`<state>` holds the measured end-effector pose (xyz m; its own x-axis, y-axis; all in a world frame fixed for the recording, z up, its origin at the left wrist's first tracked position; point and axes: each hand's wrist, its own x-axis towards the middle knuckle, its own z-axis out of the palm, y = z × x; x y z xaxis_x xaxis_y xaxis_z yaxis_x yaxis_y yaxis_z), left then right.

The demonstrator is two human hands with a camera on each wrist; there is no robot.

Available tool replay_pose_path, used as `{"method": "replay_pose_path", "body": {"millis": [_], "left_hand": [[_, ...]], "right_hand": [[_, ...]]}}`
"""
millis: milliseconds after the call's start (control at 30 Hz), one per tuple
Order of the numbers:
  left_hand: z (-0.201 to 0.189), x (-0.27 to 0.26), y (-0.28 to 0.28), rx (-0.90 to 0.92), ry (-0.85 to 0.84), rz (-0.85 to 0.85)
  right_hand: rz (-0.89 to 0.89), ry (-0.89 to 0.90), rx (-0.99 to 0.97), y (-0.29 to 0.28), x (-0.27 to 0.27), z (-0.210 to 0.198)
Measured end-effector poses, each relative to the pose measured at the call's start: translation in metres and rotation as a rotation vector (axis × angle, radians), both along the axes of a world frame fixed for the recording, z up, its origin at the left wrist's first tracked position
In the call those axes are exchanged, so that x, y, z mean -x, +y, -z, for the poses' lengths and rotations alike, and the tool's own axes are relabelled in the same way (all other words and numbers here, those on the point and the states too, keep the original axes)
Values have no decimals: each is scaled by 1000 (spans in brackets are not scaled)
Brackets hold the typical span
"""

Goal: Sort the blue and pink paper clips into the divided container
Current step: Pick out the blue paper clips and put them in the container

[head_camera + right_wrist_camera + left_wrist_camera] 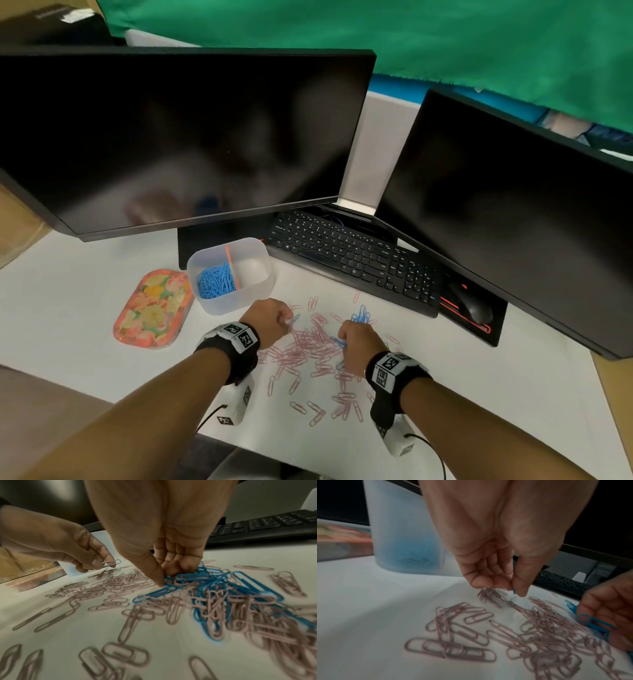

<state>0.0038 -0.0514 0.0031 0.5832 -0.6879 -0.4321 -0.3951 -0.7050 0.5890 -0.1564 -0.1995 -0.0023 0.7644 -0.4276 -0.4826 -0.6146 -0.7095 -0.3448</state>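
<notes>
Head view: box (236,301) sits toward the desk's (68,308) far edge, left of the keyboard (352,263); its left half holds blue clips (215,279), its right half looks bare. Pink clips (308,346) are strewn mid-desk between both hands. Left hand (270,318) pinches 1 clip; right hand (356,339) curls on blue ones.

Left wrist view: thumb and fingers narrow, pinching a clip (514,591) whose tip shows blue; the box stands just beside.

Right wrist view: fingers narrow, nipping into the blue tangle (205,580) meshed with pink.

Risk: interlocked clips could drag pinks into the blue half. Open room lies toward the near edge; tray (154,308) and keyboard crowd the box.
</notes>
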Motion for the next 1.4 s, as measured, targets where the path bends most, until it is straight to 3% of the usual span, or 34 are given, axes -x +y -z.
{"method": "replay_pose_path", "body": {"millis": [133, 333, 667, 833, 1000, 1067, 1200, 1267, 1400], "left_hand": [[1, 1, 6, 73, 63, -41], [-5, 0, 11, 209, 297, -156], [-12, 17, 0, 401, 654, -311], [-20, 36, -19, 450, 779, -311], [-16, 61, -36, 361, 817, -379], [-13, 72, -42, 289, 719, -257], [-1, 92, -53, 89, 198, 31], [3, 100, -56, 25, 42, 164], [8, 111, -61, -62, -176, 335]], "right_hand": [[30, -4, -10, -2, 2, 0], [316, -201, -197, -14, 10, -10], [753, -443, -952, -28, 32, -42], [926, -520, -1195, -28, 42, -45], [1107, -538, -1312, -28, 49, -46], [1175, -496, -1268, -32, 54, -45], [1227, -422, -1038, -41, 66, -36], [1201, -396, -883, -44, 72, -33], [1209, -351, -800, -50, 79, -29]]}}
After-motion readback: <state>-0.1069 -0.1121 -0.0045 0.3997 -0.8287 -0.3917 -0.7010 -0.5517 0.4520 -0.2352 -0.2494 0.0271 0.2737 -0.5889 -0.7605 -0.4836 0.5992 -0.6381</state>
